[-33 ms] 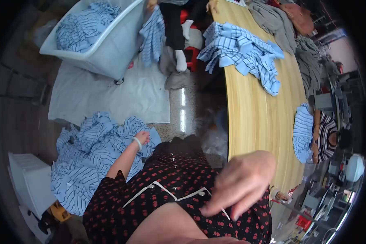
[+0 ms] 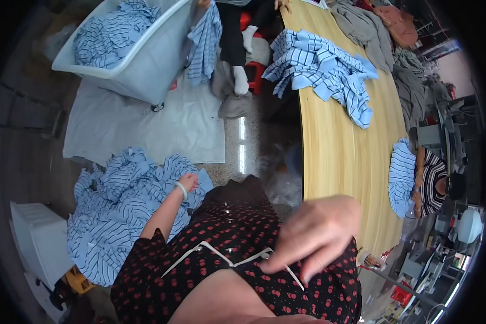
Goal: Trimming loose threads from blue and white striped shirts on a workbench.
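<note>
My left hand (image 2: 188,183), with a pale bangle on the wrist, is closed with its fingers curled, over the right side of a big heap of blue striped shirts (image 2: 119,216). Whether it grips cloth there, I cannot make out. Raised close in front of my chest is my right hand (image 2: 316,232), its forefinger and thumb apart and no object visible between them. It hovers over my dark, red-patterned top (image 2: 243,221), left of the table's near end.
Beyond a pale sheet (image 2: 146,129) stands a wheeled bin (image 2: 146,70) of striped shirts. A seated person holds striped cloth (image 2: 204,48) beside it. The wooden table (image 2: 335,156) at right bears more striped shirts (image 2: 329,65) and grey garments (image 2: 362,32). Another person sits beyond it.
My right hand has shifted slightly left and up. The striped cloth held by the far person has moved a little to the right. My left hand stays over the heap.
</note>
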`<action>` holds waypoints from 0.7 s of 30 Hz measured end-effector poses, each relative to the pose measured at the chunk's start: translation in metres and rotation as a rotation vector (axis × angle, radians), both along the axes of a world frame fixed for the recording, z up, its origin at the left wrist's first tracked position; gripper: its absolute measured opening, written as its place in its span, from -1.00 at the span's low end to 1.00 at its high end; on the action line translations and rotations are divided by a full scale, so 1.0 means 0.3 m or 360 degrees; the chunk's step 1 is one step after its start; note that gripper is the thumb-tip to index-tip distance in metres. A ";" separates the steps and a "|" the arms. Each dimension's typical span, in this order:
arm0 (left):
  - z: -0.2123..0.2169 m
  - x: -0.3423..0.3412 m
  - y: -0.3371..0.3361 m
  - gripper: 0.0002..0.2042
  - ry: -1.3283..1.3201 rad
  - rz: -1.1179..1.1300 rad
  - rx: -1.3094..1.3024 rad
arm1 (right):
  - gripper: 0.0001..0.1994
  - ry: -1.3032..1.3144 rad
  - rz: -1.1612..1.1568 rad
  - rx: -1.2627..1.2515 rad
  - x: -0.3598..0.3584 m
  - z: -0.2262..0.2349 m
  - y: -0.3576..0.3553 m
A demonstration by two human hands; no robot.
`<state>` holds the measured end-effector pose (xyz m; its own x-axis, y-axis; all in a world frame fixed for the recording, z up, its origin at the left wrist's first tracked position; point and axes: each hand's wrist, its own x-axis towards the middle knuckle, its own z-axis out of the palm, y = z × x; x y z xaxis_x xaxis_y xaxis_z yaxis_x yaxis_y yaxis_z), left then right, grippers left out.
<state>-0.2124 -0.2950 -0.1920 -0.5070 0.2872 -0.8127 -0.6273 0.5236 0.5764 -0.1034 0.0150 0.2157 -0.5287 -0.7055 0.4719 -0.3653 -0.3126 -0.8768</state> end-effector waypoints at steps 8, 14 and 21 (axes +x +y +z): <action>-0.086 -0.012 -0.227 -0.72 -0.0113 0.0598 -0.0093 | -0.60 -0.0482 -0.0009 0.0570 -0.350 -0.190 -0.045; -0.065 -0.298 -0.297 -0.69 0.0006 0.0929 0.0000 | -0.66 -0.0604 -0.0224 0.0788 -0.620 -0.315 -0.019; 0.187 -0.776 -0.321 -0.79 0.0495 0.1272 0.0199 | -0.68 -0.1004 -0.0276 0.0619 -1.087 -0.395 -0.075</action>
